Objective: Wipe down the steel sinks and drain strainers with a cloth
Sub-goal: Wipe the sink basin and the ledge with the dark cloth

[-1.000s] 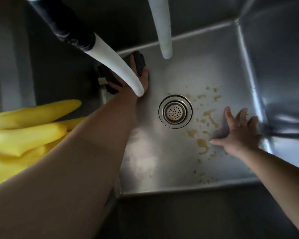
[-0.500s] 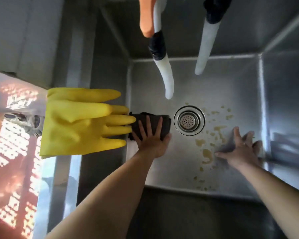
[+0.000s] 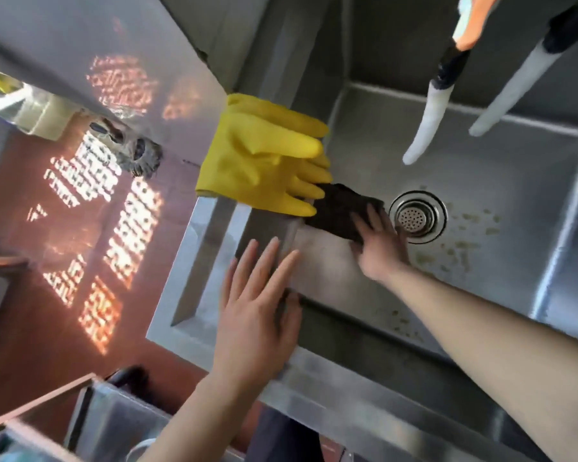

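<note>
R hand (image 3: 379, 248) presses flat on dark scrubby cloth (image 3: 341, 211) w/ straight fingers; L hand (image 3: 257, 315) spread on steel sink rim (image 3: 194, 261). Cloth might bump hanging yellow rubber glove (image 3: 264, 155) into sink.

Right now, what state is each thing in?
Cloth: flat on sink floor, beside strainer.
Right hand: fingers straight, pressing cloth.
Left hand: flat on sink rim.
Strainer: seated in drain.
Sink: brown stains beyond strainer.
Glove: draped over rim.

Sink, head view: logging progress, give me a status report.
Left hand flat on sink rim. Right hand presses dark cloth beside drain strainer. Brown stains unwiped; yellow glove overhangs cloth.
</note>
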A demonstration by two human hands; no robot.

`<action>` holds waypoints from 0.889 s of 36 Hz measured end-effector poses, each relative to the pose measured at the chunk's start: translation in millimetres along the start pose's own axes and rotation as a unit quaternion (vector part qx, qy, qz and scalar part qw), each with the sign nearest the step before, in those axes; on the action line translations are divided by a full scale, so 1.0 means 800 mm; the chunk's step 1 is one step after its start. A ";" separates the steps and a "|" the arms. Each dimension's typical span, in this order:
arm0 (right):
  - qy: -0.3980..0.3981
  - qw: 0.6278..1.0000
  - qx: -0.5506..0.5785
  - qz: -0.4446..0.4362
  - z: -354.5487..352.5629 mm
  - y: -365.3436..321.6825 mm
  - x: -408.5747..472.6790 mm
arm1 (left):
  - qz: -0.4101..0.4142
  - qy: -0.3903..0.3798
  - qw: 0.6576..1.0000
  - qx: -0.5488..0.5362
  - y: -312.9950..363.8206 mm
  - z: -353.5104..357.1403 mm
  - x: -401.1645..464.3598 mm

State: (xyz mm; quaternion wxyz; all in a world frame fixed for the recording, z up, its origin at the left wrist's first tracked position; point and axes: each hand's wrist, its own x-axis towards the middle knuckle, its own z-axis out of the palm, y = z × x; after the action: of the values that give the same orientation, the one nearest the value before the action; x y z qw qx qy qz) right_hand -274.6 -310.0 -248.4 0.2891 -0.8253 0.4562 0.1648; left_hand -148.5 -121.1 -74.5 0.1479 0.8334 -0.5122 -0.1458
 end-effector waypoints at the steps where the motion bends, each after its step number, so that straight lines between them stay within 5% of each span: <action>1: 0.003 1.000 0.005 -0.004 0.002 -0.014 0.012 | -0.031 0.025 0.999 0.021 -0.009 -0.007 -0.018; 5: -0.032 0.997 0.039 0.057 0.020 -0.055 0.071 | -0.189 -0.006 0.979 0.082 -0.036 -0.006 -0.053; 9: -0.012 0.996 0.004 0.083 0.051 -0.080 0.091 | -0.199 0.004 0.969 0.143 -0.050 0.015 -0.053; 14: -0.040 0.990 -0.094 -0.101 0.090 -0.081 0.043 | -0.194 0.030 0.968 0.159 -0.054 0.019 -0.055; 18: -0.148 0.927 -0.218 -0.266 0.103 -0.049 -0.002 | -0.200 0.012 0.968 0.149 -0.050 0.014 -0.051; 23: -0.214 0.882 -0.273 -0.320 0.082 -0.025 -0.007 | -0.200 0.038 0.971 0.123 -0.050 0.012 -0.052; 32: -0.234 0.928 -0.206 -0.206 0.090 -0.054 -0.028 | -0.189 0.051 0.974 0.116 -0.051 0.014 -0.051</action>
State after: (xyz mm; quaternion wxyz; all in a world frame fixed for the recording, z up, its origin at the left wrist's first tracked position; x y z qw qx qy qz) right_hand -250.6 -232.3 -278.3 0.2390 -0.8807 0.1515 0.3798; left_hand -137.7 -68.0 -96.9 0.0458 0.9330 -0.3504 -0.0675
